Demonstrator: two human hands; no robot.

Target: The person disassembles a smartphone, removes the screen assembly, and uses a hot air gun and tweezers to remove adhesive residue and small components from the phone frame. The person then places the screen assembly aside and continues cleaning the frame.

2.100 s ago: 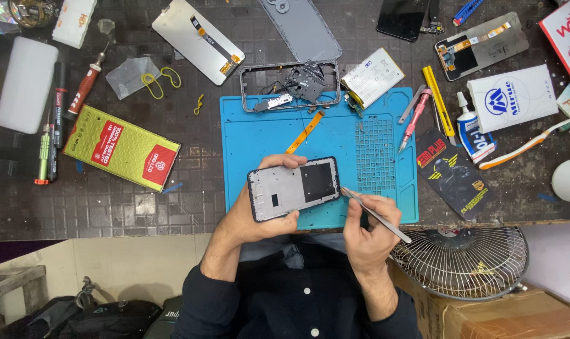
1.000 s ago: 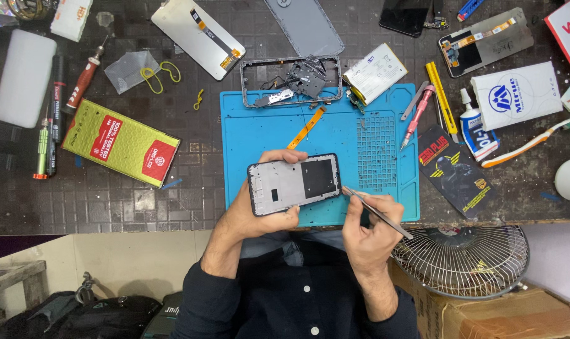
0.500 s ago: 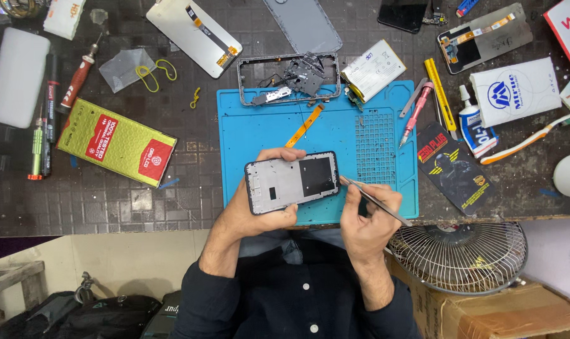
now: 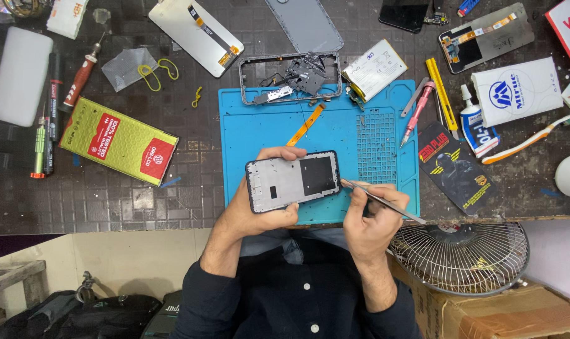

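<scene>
The left hand [image 4: 250,210] is gripping the phone frame [image 4: 293,181] just above the blue mat [image 4: 260,129]. The right hand [image 4: 369,220] is pinching tweezers [image 4: 382,201], tip touching the frame's edge. Holding the frame steady and poking gently looks best.

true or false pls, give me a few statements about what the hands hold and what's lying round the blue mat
1. The left hand holds a grey rectangular phone frame. True.
2. The right hand holds a red-handled screwdriver. False: it holds thin metal tweezers; the red-handled screwdriver lies on the dark table.
3. The tweezers' tip meets the frame's right edge. True.
4. The blue silicone mat is bare. False: an orange flex strip lies on it.
5. The green and red flat box lies right of the mat. False: left of it.
</scene>
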